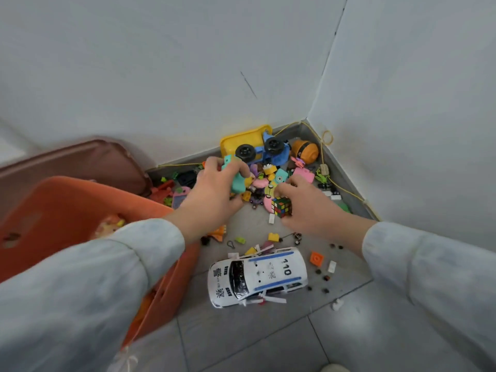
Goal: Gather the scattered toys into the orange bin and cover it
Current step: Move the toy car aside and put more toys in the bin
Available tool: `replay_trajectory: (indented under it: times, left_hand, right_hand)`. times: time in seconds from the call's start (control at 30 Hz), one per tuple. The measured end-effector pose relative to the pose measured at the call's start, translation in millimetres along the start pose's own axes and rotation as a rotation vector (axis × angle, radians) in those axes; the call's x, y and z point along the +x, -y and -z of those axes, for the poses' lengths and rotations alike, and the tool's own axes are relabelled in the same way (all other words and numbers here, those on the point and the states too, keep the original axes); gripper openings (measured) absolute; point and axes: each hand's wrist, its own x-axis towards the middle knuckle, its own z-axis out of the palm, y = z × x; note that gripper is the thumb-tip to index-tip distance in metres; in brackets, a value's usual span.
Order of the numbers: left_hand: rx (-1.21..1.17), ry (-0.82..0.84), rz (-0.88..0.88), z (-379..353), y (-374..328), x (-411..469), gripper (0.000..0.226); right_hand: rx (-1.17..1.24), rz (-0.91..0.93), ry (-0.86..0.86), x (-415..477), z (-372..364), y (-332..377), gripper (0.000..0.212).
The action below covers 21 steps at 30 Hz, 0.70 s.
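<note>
Head view: L hand (214, 190) clenched round teal toy (238, 183), R hand (308, 204) pinching puzzle cube (281, 207); two grabs at once, prob. to fill orange bin (67, 202) quicker.

The orange bin (80, 183) is sitting uncovered at my left, with a few toys lying inside. I am gripping a teal toy (237, 181) in my left hand (214, 194) and pinching a colour cube (281, 207) in my right hand (306, 202) over the corner heap. A white police car (257, 276) is lying nearer me.
</note>
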Motion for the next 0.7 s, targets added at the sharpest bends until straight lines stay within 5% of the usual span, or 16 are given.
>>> replay_trajectory:
  times: [0.23,0.7]
  left_hand:
    - [0.172,-0.003,0.136,100.1,64.1,-47.5,0.051]
    - [0.026,0.003,0.441,85.7,169.7,-118.8,0.054]
  right_hand:
    - [-0.027,0.230,0.053,12.2,27.5,109.6,0.047]
    - [0.159,0.302,0.036,45.4,-59.7,235.1,0.049]
